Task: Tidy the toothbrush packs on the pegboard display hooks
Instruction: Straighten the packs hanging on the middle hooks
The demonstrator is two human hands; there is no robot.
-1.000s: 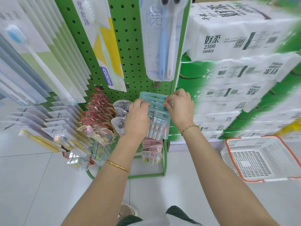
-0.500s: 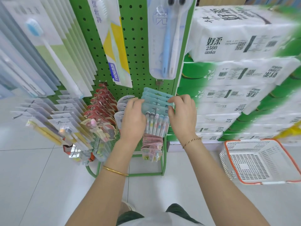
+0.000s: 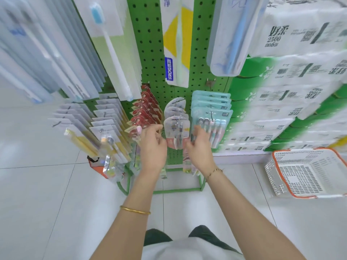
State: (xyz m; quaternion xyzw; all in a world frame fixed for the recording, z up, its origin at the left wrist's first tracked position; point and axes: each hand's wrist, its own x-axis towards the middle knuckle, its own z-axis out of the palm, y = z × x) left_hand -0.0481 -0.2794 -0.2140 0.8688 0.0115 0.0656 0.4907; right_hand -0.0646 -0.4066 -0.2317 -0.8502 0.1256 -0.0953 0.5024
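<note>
Green pegboard (image 3: 148,44) fills the upper centre, its right edge tight against stacked tissue packs (image 3: 281,102). Teal toothbrush packs (image 3: 212,111) hang centre-right, with round-topped clear packs (image 3: 175,126) just left of them. The hands flank the clear packs, left hand (image 3: 153,147) and right hand (image 3: 200,149), fingers curled; blur hides whether they pinch anything. White floor tiles (image 3: 47,194) lie open lower left. An orange-rimmed basket (image 3: 300,150) at lower right shows its slotted bottom.

A shop aisle: at 12 o'clock a green pegboard stand (image 3: 148,53) carries rows of carded toothbrush packs (image 3: 211,107) hung on hooks, shrink-wrapped tissue packs (image 3: 293,40) with barcodes are stacked high at 2 o'clock, and a white, orange-rimmed shopping basket (image 3: 300,175) sits on the pale tiled floor (image 3: 37,194) at 4 o'clock.
</note>
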